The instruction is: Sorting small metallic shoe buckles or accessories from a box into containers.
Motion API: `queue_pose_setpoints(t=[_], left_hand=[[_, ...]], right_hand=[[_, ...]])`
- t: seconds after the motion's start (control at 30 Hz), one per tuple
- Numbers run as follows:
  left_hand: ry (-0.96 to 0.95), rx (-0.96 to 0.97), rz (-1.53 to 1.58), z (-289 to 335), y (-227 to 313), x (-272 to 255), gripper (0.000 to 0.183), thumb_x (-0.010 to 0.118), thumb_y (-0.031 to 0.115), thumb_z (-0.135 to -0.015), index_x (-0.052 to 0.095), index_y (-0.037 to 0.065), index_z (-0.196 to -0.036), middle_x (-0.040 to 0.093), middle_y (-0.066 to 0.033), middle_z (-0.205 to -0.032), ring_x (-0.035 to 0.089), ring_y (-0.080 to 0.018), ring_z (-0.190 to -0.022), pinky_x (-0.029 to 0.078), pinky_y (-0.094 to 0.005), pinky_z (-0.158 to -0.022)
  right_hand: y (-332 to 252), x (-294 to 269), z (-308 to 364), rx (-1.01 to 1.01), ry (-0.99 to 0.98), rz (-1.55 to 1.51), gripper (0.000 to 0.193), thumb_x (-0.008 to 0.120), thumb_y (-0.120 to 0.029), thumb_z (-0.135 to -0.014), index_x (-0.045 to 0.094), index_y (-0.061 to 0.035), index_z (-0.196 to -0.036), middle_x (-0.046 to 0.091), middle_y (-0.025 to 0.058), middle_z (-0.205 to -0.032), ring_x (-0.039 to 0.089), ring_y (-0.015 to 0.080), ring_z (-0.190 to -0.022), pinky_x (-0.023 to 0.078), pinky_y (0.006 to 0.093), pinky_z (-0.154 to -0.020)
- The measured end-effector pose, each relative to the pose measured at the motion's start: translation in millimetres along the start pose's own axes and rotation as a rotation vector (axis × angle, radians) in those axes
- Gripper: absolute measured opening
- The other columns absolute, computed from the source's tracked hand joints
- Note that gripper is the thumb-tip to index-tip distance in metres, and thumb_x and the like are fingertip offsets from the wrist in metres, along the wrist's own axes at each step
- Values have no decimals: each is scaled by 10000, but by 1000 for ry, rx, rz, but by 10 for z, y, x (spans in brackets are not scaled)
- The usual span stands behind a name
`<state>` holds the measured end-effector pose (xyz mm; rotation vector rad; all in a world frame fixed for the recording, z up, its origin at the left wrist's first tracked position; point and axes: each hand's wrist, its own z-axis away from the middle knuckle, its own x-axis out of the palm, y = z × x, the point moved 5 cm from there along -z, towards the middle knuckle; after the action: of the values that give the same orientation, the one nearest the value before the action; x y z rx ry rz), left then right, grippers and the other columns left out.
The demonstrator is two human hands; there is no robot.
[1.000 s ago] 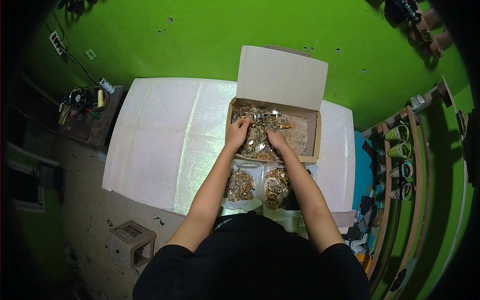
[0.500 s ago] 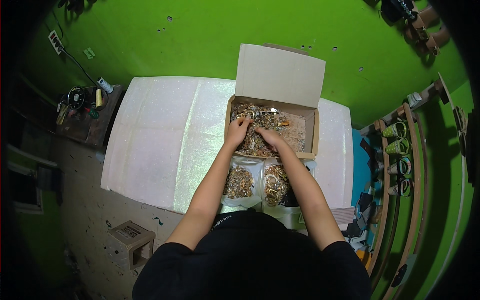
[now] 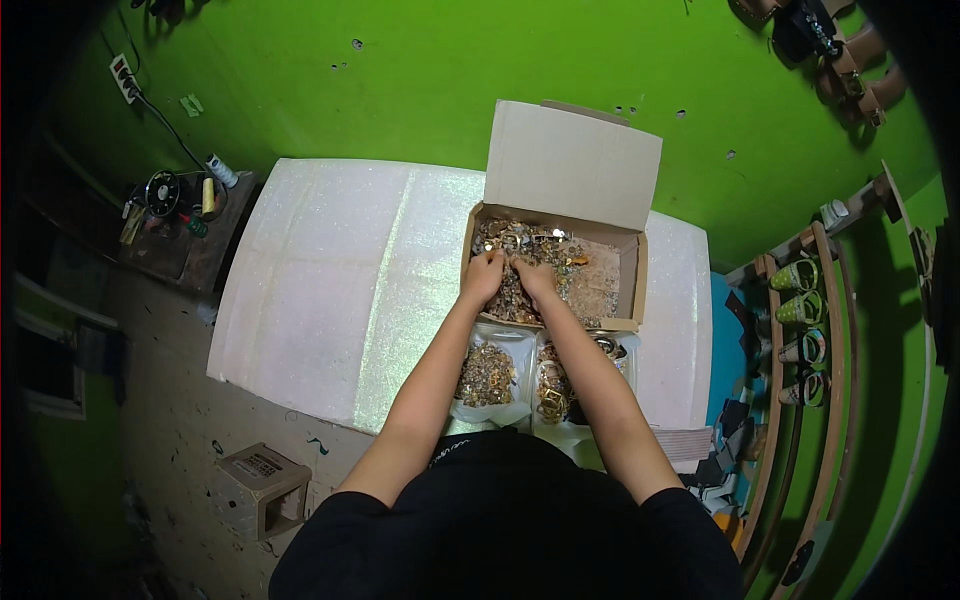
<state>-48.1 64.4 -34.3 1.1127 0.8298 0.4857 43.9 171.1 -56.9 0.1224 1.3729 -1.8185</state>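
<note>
An open cardboard box point(image 3: 642, 270) stands on the table with its lid point(image 3: 575, 155) raised at the back. A heap of small metal pieces point(image 3: 515, 232), gold and silver, some like buckles, fills its left and middle. My left hand point(image 3: 484, 277) is in the box with its fingers closed at the heap. Close beside it, my right hand point(image 3: 535, 279) also has closed fingers among the pieces. What either one pinches is too small to make out. In front of the box sit a clear plastic tray point(image 3: 522, 352) of small metal bits and a second tray point(image 3: 630, 352) with larger gold buckles, partly behind my right forearm.
The table has a shiny white cover point(image 3: 300, 280). A small side table point(image 3: 165, 255) with thread spools stands at left, a stool point(image 3: 262, 485) on the floor. At right, a wooden rack point(image 3: 826, 400) holds sandals. A green wall point(image 3: 420, 80) rises behind.
My hands have shifted slightly and drawn level with each other; the right hand's fingers have closed in toward the left. The whole view has moved a little, with the scene lower and further right.
</note>
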Motion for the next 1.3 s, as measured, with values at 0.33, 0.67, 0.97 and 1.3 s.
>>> queue_pose_setpoints(t=[0.33, 0.67, 0.97, 1.3], left_hand=[[-107, -8, 71, -2, -1, 27, 406, 391, 330, -844, 598, -18, -875, 602, -164, -820, 564, -269, -797, 406, -331, -742], [-158, -76, 445, -27, -53, 58, 303, 410, 279, -867, 580, 33, -912, 566, -22, -801, 502, -97, -707, 402, -211, -639], [-166, 165, 248, 83, 171, -16, 374, 373, 305, -873, 569, 3, -973, 582, -111, -969, 522, -194, -922, 357, -288, -844], [-513, 223, 275, 149, 318, 158, 410, 326, 315, -888, 573, -7, -946, 609, -85, -889, 538, -167, -848, 391, -274, -783]], right_hand=[[37, 15, -40, -145, 187, -7, 439, 658, -299, -645, 563, 61, -877, 594, 168, -832, 583, 263, -719, 452, 328, -635], [-294, -269, 300, 104, -496, -703, 143, 506, -172, -816, 504, -39, -869, 541, 43, -770, 550, 121, -620, 502, 231, -509], [-831, -725, 470, -72, -555, -627, 166, 506, -176, -820, 488, -17, -862, 563, 69, -728, 560, 121, -556, 496, 218, -458], [-1470, -1386, 634, -224, -639, -879, 181, 494, -141, -827, 468, 30, -879, 542, 82, -721, 549, 143, -570, 505, 242, -475]])
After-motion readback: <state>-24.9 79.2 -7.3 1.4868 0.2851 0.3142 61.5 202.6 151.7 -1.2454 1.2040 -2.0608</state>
